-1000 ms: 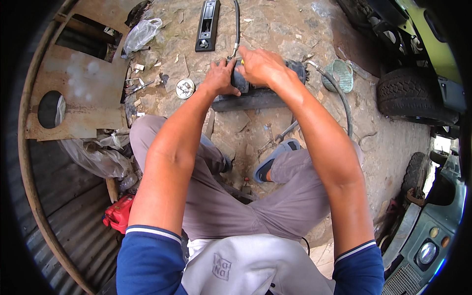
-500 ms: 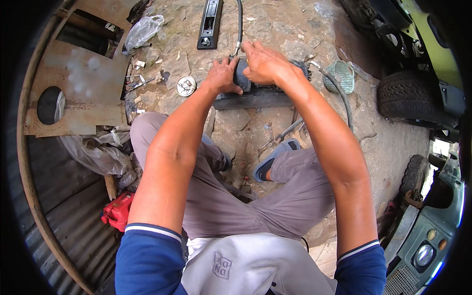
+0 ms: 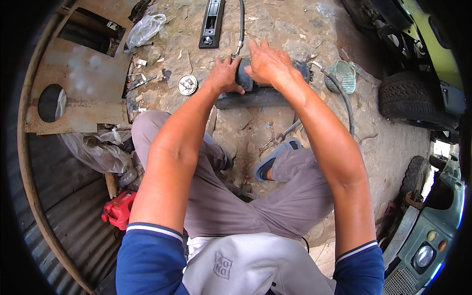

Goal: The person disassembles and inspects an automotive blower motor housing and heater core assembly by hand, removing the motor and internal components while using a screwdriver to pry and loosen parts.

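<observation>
Left hand (image 3: 225,76) spread on the black housing (image 3: 255,101)
Right hand (image 3: 271,65) has uncurled its fingers; can't tell if it's gripping. Probably mid-adjustment, imo.

Working on a rough stone-and-dirt floor (image 3: 393,152), scraps scattered about. Black box (image 3: 255,101) sits on it in front of me. Beyond that, a long black panel (image 3: 212,24) beside a hose (image 3: 242,24). Tin (image 3: 180,80) of small bits to my left, green basket (image 3: 344,81) right, wrench (image 3: 290,131) near my right sandal (image 3: 278,156).
</observation>
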`<state>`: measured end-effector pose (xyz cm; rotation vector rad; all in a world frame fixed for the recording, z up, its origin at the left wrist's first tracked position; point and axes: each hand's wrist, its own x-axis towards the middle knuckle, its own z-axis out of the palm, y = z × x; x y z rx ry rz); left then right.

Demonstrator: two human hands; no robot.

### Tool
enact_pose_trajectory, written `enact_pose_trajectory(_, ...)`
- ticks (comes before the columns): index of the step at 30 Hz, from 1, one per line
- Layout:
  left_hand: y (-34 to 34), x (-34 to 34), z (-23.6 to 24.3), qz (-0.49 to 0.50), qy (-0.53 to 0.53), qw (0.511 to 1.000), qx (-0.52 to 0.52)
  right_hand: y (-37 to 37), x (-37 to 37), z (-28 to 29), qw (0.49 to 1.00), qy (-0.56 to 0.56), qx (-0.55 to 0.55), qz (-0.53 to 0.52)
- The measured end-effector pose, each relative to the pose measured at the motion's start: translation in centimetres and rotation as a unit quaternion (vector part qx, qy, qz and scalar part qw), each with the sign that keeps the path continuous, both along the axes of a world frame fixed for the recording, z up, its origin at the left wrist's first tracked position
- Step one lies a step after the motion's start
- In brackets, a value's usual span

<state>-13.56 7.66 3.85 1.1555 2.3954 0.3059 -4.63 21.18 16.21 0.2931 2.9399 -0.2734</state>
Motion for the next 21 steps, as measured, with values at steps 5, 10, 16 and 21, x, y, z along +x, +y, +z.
enact_pose_trajectory(5,-0.1,0.0,-0.3,-0.005,0.004,1.000,-0.008,-0.6,0.1,1.3,0.999,-0.029,-0.006,-0.015)
enact_pose_trajectory(10,-0.1,0.5,-0.3,0.004,0.025,1.000,0.011,-0.4,0.3,-0.8,0.998,0.047,-0.016,0.042)
enact_pose_trajectory(16,-0.4,0.7,-0.5,0.002,0.026,0.999,0.018,-1.7,0.9,0.1,0.999,0.027,0.025,-0.012)
enact_pose_trajectory(21,-0.4,1.1,0.2,0.005,0.016,1.000,-0.002,-0.8,0.5,0.9,0.996,-0.082,-0.013,-0.017)
